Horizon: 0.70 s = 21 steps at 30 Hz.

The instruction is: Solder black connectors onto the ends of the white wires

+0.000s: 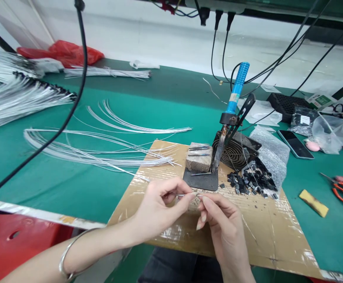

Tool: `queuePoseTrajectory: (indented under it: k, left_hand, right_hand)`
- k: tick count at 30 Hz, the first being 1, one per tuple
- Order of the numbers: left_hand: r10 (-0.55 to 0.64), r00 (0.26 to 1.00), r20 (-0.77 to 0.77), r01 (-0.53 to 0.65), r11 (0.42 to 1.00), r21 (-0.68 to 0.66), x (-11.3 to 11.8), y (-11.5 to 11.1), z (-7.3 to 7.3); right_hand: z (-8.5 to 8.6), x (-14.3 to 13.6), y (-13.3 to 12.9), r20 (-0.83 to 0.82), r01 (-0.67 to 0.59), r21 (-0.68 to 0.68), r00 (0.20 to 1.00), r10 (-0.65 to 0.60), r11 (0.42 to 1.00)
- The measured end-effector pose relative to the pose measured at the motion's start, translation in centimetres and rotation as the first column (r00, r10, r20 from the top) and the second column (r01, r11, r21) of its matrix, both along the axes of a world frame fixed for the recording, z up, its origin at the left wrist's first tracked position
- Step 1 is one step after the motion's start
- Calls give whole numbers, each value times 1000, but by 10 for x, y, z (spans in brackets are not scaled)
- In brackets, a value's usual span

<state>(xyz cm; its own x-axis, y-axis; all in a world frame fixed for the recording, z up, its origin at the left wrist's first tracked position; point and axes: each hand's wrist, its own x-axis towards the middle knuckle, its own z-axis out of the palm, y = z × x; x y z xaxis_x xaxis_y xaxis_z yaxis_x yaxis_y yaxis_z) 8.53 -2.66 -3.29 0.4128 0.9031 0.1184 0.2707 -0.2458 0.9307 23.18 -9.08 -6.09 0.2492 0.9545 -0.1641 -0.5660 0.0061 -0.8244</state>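
Wire [181, 195] now, thin, near the worktop's [71, 196] front edge: I see the left hand [163, 201] pinching it tight, hiding most of it; the right hand [223, 220] bunches alongside, nearly closed, its hold I can't tell.

Head cam; looks fwd/down; L hand [162, 206] & R hand [224, 220] close; wall [159, 37] farther.
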Motion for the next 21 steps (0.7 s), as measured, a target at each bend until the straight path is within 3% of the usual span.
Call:
queuePoseTrajectory:
  k: [15, 21]
  left_hand:
    - [61, 997, 48, -61, 998, -17, 4, -5, -2]
    - [66, 998, -13, -65, 996, 63, 1, 3, 2]
  right_hand:
    - [2, -23, -1, -190, 116, -83, 973, -130, 990]
    - [-2, -11, -3, -98, 129, -56, 986, -134, 990]
